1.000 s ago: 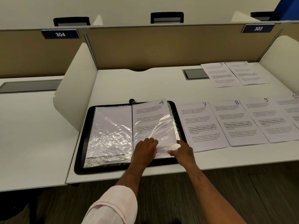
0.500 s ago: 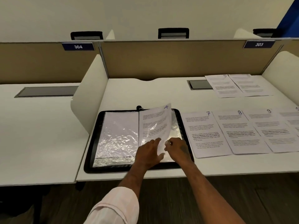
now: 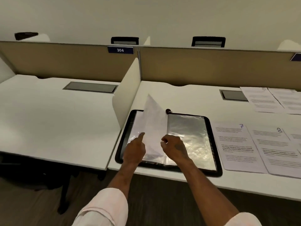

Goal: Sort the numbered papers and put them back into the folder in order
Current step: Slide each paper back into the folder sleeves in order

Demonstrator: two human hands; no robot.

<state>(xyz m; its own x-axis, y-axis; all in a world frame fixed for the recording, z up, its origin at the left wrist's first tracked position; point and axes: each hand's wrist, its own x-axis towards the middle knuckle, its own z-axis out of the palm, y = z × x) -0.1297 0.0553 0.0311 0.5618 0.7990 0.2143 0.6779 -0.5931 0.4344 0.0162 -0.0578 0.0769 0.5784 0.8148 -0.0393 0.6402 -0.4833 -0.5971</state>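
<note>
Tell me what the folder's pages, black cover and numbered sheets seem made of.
Folder's right page: clear plastic sleeve, glossy; it wrinkles and throws glare. Black cover: looks like matte plastic or fabric; too dim to tell. Sheet 7: plain matte white paper, printed text, handwritten number.

Head camera looks forward and down, near the desk [image 3: 162,175].
</note>
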